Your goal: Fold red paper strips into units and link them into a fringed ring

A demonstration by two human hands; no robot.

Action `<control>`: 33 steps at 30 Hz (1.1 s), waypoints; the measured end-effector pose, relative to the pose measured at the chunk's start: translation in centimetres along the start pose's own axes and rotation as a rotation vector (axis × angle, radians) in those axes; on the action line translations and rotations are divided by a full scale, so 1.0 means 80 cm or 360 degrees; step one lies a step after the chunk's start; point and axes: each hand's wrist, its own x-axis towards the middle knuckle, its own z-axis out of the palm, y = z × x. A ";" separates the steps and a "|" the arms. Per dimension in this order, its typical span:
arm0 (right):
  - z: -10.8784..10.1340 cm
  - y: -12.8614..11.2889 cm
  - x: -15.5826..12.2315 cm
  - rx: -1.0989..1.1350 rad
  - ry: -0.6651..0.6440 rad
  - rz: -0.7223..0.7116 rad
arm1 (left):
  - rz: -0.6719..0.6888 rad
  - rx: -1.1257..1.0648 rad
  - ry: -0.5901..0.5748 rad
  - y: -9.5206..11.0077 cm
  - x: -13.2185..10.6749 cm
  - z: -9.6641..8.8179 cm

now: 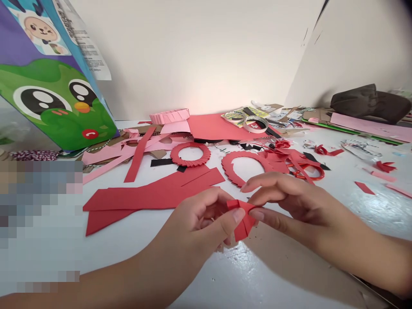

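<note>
Between my two hands, above the white table, is a small folded piece of red paper (243, 231). My left hand (209, 219) pinches it from the left, thumb laid across its front. From the right, my right hand (286, 210) grips its edge between thumb and index finger, the other fingers loosely curved. The fingertips behind the paper are partly hidden. Just beyond my hands lies a ring of pleated red paper (230, 165), with a smaller red pleated ring (190, 163) to its left. Red paper strips (141, 197) lie left of my left hand.
A pink pleated ring (170, 116) and rolls of tape (255, 124) sit near the wall. Red-handled scissors (317, 171) lie among scraps at right. A green cartoon box (58, 103) stands at left. A dark object (370, 103) rests on stacked paper at far right.
</note>
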 end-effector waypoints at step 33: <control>0.001 -0.002 -0.005 0.0441 -0.0110 0.0357 | 0.0114 0.0280 0.0158 -0.003 -0.001 -0.002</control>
